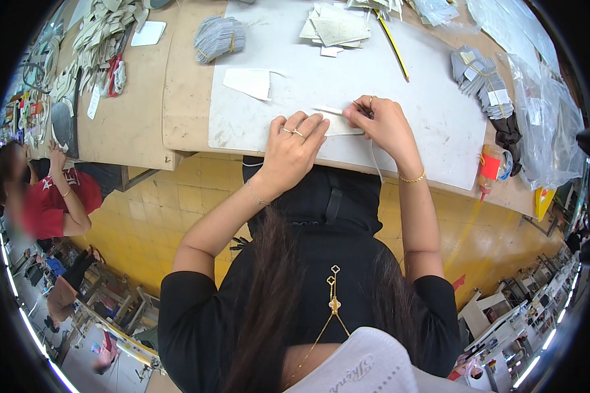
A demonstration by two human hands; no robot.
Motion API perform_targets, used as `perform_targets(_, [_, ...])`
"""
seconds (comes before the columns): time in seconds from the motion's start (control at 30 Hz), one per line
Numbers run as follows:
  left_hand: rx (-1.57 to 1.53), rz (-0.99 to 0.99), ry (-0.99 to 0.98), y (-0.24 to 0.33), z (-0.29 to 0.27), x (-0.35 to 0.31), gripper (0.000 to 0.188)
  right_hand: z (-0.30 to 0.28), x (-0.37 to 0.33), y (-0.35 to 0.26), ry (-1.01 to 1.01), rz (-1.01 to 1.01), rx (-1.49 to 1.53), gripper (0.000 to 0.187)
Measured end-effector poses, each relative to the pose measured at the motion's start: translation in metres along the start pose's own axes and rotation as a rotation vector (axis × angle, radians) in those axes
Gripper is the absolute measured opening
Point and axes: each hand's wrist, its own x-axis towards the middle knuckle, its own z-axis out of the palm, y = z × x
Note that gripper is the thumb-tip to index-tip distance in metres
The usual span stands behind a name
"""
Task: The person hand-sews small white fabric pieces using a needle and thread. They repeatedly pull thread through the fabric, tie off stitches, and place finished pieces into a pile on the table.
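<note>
A pale fabric piece point(342, 127) lies on the white work sheet near the table's front edge. My left hand point(292, 145) rests on its left part, fingers bent and close together, pressing it down. With thumb and index finger, my right hand point(388, 129) pinches the piece's upper edge, where a narrow white strip point(328, 110) stands up. Something dark point(363, 111) shows among the right fingers; its kind is hidden. A thin white cord point(375, 159) hangs from under the right hand over the table edge. Farther left lies another pale cut piece point(249, 83).
Beyond my hands are a banded grey bundle point(219, 39), stacked pale pieces point(336, 26) and a yellow-black pencil point(393, 46). At right sit another grey bundle point(482, 80), a red-labelled bottle point(488, 167) and plastic bags point(544, 124). A person in red point(62, 200) is at left.
</note>
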Motion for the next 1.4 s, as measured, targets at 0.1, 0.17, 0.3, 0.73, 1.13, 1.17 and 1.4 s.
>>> perform_targets(0.1, [0.007,0.004,0.004,0.001,0.0,0.0,0.032,0.0,0.005,-0.003,-0.01,0.006,-0.053,0.028])
perform_targets(0.17, [0.007,0.004,-0.004,0.001,0.0,0.001,0.033,-0.001,0.006,-0.003,-0.018,0.016,-0.068,0.028])
perform_targets(0.3, [0.004,0.009,0.002,0.001,-0.001,0.002,0.034,0.001,0.007,-0.002,0.01,-0.035,-0.102,0.028])
perform_targets(0.73, [0.056,0.025,-0.106,0.004,-0.01,0.018,0.036,-0.029,-0.016,0.023,0.052,0.136,-0.132,0.036])
perform_targets(1.13, [0.217,0.038,-0.132,0.012,0.002,0.027,0.055,-0.021,-0.016,0.034,0.141,0.043,-0.206,0.036])
perform_targets(1.17, [0.23,0.043,-0.136,0.013,0.002,0.028,0.056,-0.02,-0.016,0.034,0.142,0.046,-0.199,0.035])
perform_targets(1.4, [0.212,0.053,-0.189,0.015,-0.003,0.033,0.049,-0.015,-0.018,0.03,0.208,-0.027,-0.318,0.03])
